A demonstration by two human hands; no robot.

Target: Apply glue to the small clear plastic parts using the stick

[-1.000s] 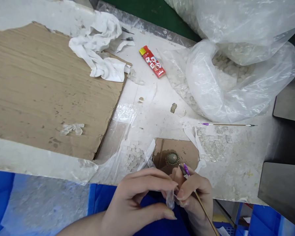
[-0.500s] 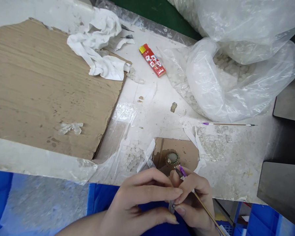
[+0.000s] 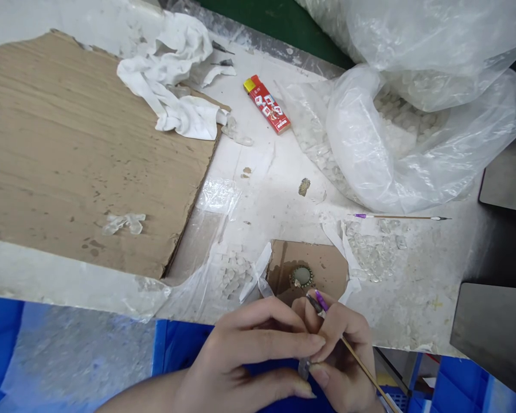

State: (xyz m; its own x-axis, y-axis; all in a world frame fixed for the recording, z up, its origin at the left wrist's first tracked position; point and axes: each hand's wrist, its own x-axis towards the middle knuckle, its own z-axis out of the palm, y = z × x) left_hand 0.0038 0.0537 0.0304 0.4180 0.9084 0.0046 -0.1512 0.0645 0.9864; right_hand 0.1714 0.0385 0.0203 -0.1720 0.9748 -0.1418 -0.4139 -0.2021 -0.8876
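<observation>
Close to the table's front edge, my left hand (image 3: 249, 355) pinches a small clear plastic-like piece (image 3: 303, 368) between thumb and fingers. My right hand (image 3: 341, 350) meets it, its thumb and index finger at the same piece. Across the right hand's fingers lies a thin brown stick (image 3: 365, 370) with a purple end, and a dark tip shows beside the purple one. Just beyond the hands, an upturned bottle cap (image 3: 302, 276) with greyish contents rests on a small cardboard piece (image 3: 333, 267). The palms' inner sides are hidden.
Clear pieces lie in a pile (image 3: 234, 274) on the left and another pile (image 3: 372, 252) on the right. A second purple-ended stick (image 3: 399, 217), a red lighter (image 3: 267, 106), an open plastic bag (image 3: 361, 143), a white cloth (image 3: 172, 74) and a large cardboard sheet (image 3: 69, 149) surround them.
Both hands have shifted slightly to the right with the clear piece between them. The purple stick end has moved a little away from the bottle cap.
</observation>
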